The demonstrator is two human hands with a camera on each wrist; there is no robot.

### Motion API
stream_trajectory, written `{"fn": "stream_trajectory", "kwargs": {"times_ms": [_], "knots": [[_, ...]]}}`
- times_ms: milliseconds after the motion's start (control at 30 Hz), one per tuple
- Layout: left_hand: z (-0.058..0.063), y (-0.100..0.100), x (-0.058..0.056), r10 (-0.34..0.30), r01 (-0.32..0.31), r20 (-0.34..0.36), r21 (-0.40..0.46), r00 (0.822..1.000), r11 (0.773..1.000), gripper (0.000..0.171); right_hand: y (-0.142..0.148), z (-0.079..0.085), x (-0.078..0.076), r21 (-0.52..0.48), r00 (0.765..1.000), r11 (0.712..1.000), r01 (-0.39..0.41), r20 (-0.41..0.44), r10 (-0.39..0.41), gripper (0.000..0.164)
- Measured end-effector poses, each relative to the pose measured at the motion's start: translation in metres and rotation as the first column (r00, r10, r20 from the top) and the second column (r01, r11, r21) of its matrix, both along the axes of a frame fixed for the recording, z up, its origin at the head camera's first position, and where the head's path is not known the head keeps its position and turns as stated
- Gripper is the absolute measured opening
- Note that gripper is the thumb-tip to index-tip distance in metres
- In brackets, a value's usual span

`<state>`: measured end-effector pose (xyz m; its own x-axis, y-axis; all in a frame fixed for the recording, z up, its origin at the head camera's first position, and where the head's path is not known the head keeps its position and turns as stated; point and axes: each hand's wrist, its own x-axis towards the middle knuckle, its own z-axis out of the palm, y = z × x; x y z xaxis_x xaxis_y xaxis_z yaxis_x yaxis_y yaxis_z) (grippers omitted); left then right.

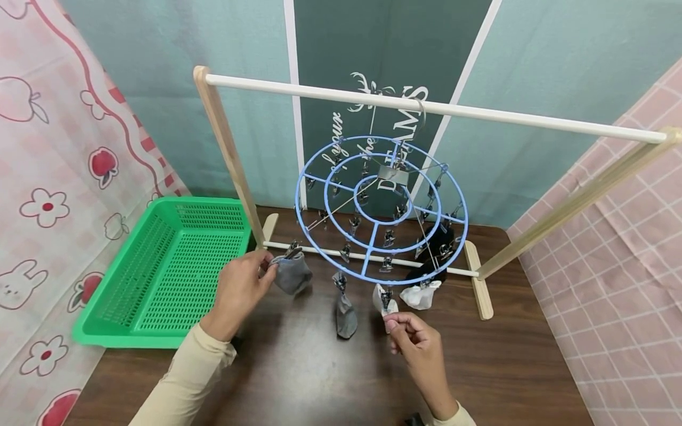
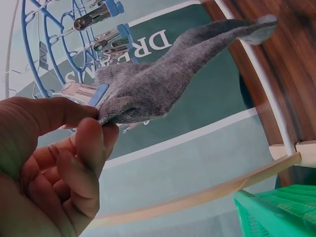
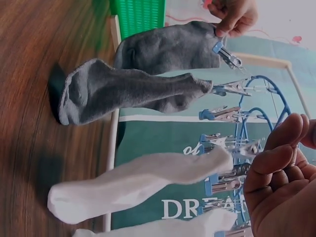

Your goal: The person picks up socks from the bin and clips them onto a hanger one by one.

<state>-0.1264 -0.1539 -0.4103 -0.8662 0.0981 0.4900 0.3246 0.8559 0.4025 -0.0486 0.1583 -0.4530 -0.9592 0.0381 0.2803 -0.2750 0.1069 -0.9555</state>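
My left hand [image 1: 242, 290] pinches the cuff of a grey sock [image 1: 292, 273] between thumb and fingers, beside a clip [image 2: 81, 91] at that cuff. The sock hangs from the blue round hanger [image 1: 367, 266]. My right hand [image 1: 418, 349] has loosely bent fingers in front of a white sock [image 3: 140, 182]; in the right wrist view nothing shows between them, and the sock hangs apart from them. Between the hands a darker grey sock [image 1: 346, 316] hangs from a clip. A second white sock [image 1: 421, 296] hangs at the right, near black fabric [image 1: 439, 242].
A wooden stand with a white rail [image 1: 319, 92] carries the hanger, whose rings bear several metal clips. The green basket [image 1: 87, 319] sits left of the stand on the brown table [image 1: 319, 384]. Curtains and a pink tiled sheet [image 1: 629, 236] surround the table.
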Motion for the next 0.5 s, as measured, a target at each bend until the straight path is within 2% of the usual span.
{"fn": "stream_trajectory", "kwargs": {"times_ms": [233, 500], "knots": [[-0.002, -0.001, 0.001, 0.001, -0.001, 0.000, -0.018, 1.000, 1.000, 0.010, 0.007, 0.001, 0.002, 0.080, 0.999, 0.996, 0.044, 0.003, -0.044, 0.010], [-0.010, -0.004, 0.005, -0.014, 0.013, -0.067, -0.023, 0.998, 1.000, 0.012, 0.023, 0.001, 0.000, 0.210, 0.995, 0.975, 0.080, -0.074, -0.066, 0.010]]}}
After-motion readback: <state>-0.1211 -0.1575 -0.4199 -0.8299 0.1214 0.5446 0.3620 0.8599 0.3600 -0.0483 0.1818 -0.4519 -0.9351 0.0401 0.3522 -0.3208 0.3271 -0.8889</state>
